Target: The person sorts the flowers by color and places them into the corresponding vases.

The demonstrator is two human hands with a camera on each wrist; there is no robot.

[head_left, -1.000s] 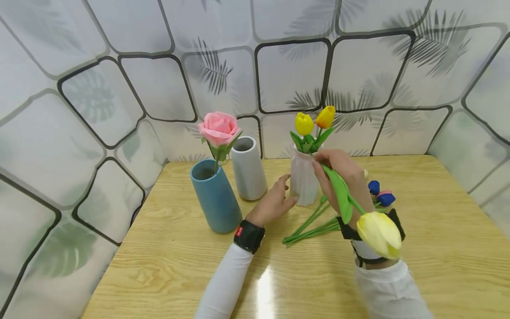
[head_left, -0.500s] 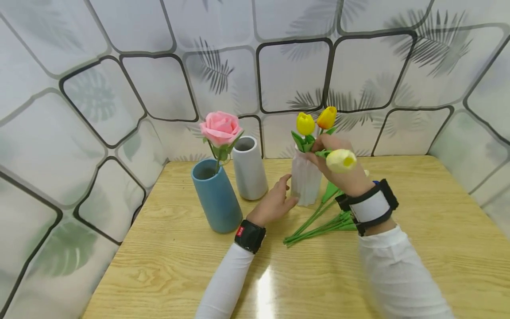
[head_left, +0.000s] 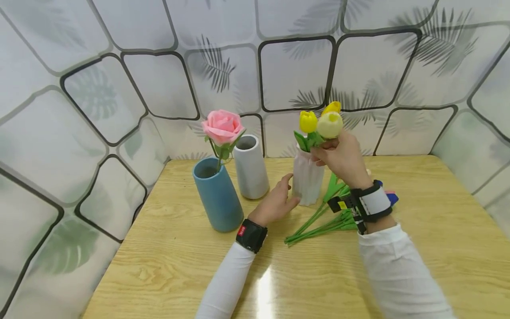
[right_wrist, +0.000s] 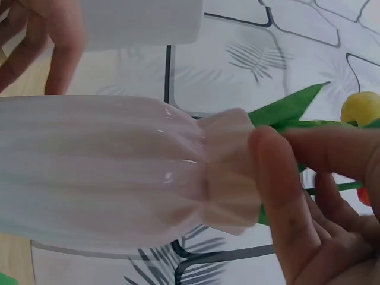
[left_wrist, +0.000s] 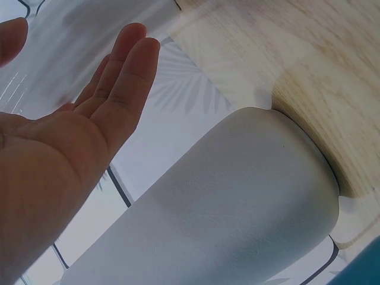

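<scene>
At the mouth of the ribbed pale pink-white vase [head_left: 307,179], my right hand [head_left: 343,158] pinches a cream-yellow tulip [head_left: 330,125]. Its bloom faces me, beside a yellow tulip [head_left: 308,122] standing in that vase. Another yellow tulip [head_left: 333,106] is partly covered behind it. In the right wrist view, thumb and forefinger meet near the vase's wavy rim [right_wrist: 240,172]; the pinched stem is hidden. My left hand [head_left: 276,204], with fingers extended, lies at the vase's left side. Whether its fingertips touch the vase is hard to tell.
To the left stand a blue vase [head_left: 218,199] holding a pink rose [head_left: 223,127] and a plain white vase [head_left: 251,170]. Several green stems [head_left: 314,230] lie right of the ribbed vase, with blue blooms [head_left: 392,198] beyond my right wrist. A patterned curtain backs the wooden table [head_left: 159,266].
My right hand has brought the cream-yellow tulip from low on the right up to the ribbed vase's mouth, its bloom swinging up beside the yellow tulips. The left hand has stayed put.
</scene>
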